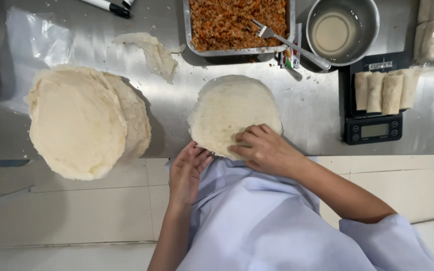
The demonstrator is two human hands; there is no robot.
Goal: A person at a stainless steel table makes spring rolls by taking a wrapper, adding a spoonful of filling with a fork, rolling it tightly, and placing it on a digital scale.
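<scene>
Wrappers stacked in a round pile (84, 123) sit at the far left of your steel desk (307, 118), with a torn scrap of wrapper (151, 52) behind them. Your left hand (187, 173) rests open at the desk's near edge, fingertips just touching the rim of the single round wrapper (229, 110). Your right hand (262, 148) lies flat on that wrapper's near right edge, fingers loosely curled, gripping nothing. The wrapper lies directly ahead of both hands and is round, so no long axis; your right hand is nearer its middle. Behind it stand the filling tray (237, 22) with a fork (287, 42) and a metal bowl (342, 30). Right of it, bare desk, then rolled spring rolls (385, 90) on a scale (372, 128).
</scene>
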